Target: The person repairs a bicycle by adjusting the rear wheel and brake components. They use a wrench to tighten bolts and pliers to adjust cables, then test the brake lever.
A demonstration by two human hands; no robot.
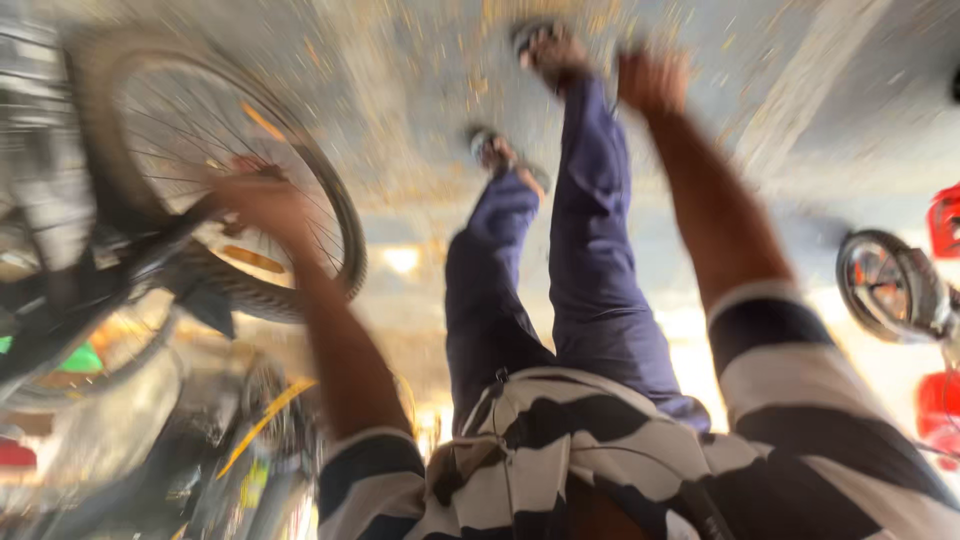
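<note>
The whole view is smeared by motion. My left hand (262, 203) reaches out to a bicycle (150, 250) at the left and appears to grip its dark frame close to the hub of a spoked wheel (335, 215). My right hand (652, 80) is stretched forward over the floor, away from the bicycle, with its fingers seemingly curled; nothing shows in it, though blur hides the detail. Between my arms are my own legs in blue trousers (590, 260) and sandals, with my striped shirt (620, 450) below.
A speckled concrete floor (800, 120) lies under me. More bicycle parts with a yellow strip (255, 425) crowd the lower left. At the right edge stands a small wheel (885, 285) beside red objects (942, 225).
</note>
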